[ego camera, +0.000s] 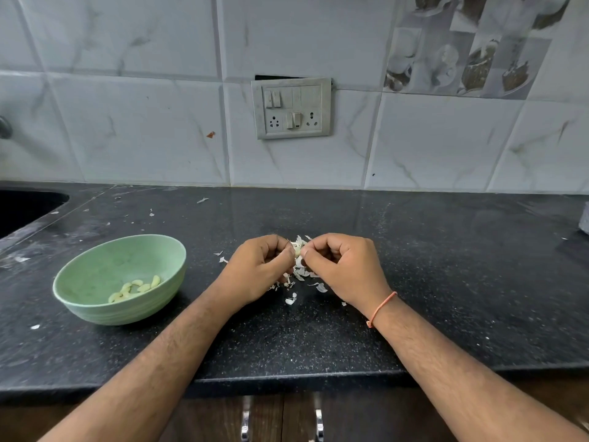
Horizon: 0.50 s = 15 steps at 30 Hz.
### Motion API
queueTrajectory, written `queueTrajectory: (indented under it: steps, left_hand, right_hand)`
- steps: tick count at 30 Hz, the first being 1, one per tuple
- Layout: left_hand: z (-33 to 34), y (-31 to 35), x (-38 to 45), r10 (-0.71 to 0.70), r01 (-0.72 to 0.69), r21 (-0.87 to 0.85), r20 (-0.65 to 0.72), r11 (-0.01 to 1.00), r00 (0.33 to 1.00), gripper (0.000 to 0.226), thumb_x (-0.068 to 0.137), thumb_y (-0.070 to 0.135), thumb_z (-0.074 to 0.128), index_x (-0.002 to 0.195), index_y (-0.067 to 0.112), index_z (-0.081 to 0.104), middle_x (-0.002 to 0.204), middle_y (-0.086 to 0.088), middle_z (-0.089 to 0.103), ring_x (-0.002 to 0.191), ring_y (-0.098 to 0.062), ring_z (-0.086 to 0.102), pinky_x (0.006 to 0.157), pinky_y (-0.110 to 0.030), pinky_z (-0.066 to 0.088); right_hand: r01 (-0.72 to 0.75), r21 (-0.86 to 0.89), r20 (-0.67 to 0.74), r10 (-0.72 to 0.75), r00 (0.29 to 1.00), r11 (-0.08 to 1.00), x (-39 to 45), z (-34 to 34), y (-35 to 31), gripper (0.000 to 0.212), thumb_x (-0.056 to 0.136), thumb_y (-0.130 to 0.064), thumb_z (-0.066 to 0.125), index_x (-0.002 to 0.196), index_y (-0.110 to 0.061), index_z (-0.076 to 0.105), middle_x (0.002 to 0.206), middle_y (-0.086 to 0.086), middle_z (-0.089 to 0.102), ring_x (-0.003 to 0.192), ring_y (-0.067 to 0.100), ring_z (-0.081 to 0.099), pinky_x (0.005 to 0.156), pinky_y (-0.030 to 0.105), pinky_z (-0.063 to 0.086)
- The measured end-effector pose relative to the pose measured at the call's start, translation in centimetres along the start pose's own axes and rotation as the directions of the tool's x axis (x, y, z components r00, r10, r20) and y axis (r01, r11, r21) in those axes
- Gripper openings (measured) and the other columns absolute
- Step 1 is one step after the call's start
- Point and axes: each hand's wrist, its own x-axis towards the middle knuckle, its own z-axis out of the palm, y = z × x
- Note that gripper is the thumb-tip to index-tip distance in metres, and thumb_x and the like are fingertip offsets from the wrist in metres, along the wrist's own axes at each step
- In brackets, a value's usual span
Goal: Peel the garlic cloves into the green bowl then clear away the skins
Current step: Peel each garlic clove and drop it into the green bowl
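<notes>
Head view: we are pinching a small, pale, half-skinned garlic clove (297, 249) between both hands, left hand (261, 266) and right hand (342, 266), above papery white skins (299, 275) on the black speckled counter (446, 282).

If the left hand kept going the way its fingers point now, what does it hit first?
The garlic clove it already pinches, then straight after that the right hand fingertips on the clove's other side. Depth looks matched, though one view can't confirm it.

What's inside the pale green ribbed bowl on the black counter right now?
A small cluster of peeled garlic cloves lies in the pale green ribbed bowl. The near wall hides part of the bottom.
</notes>
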Motion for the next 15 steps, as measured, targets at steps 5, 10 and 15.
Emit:
queueTrajectory:
  steps: [5, 10, 15]
  left_hand:
    - [0.1, 0.3, -0.1, 0.005, -0.003, -0.061, 0.033, 0.998, 0.999, 0.029, 0.098, 0.038, 0.059, 0.096, 0.012, 0.072, 0.083, 0.001, 0.075, 0.076, -0.017, 0.070, 0.080, -0.048, 0.061]
    - [0.2, 0.1, 0.1, 0.007, -0.003, -0.098, 0.038, 0.995, 0.999, 0.031, 0.097, 0.039, 0.059, 0.100, 0.012, 0.073, 0.093, -0.010, 0.076, 0.083, -0.021, 0.070, 0.079, -0.046, 0.060]
    - [0.3, 0.1, 0.2, 0.001, -0.005, -0.122, -0.035, 0.992, 0.999, 0.012, 0.104, 0.022, 0.069, 0.101, 0.014, 0.078, 0.090, -0.010, 0.079, 0.085, -0.026, 0.073, 0.072, -0.034, 0.061]
  right_hand:
    - [-0.239, 0.319, 0.136, 0.205, 0.969, 0.917, 0.4, 0.0, -0.5, 0.010, 0.095, -0.007, 0.075, 0.088, -0.004, 0.082, 0.078, 0.011, 0.079, 0.070, 0.026, 0.076, 0.066, 0.036, 0.063]
    - [-0.350, 0.489, 0.263, 0.247, 0.933, 0.799, 0.3, -0.1, -1.3, 0.011, 0.097, -0.005, 0.074, 0.090, 0.000, 0.080, 0.081, 0.020, 0.077, 0.069, 0.026, 0.072, 0.064, 0.031, 0.061]
    - [-0.304, 0.516, 0.185, 0.241, 0.953, 0.801, 0.6, -0.5, -1.0, 0.012, 0.098, -0.005, 0.072, 0.094, 0.004, 0.079, 0.084, 0.018, 0.078, 0.071, 0.024, 0.073, 0.066, 0.032, 0.062]
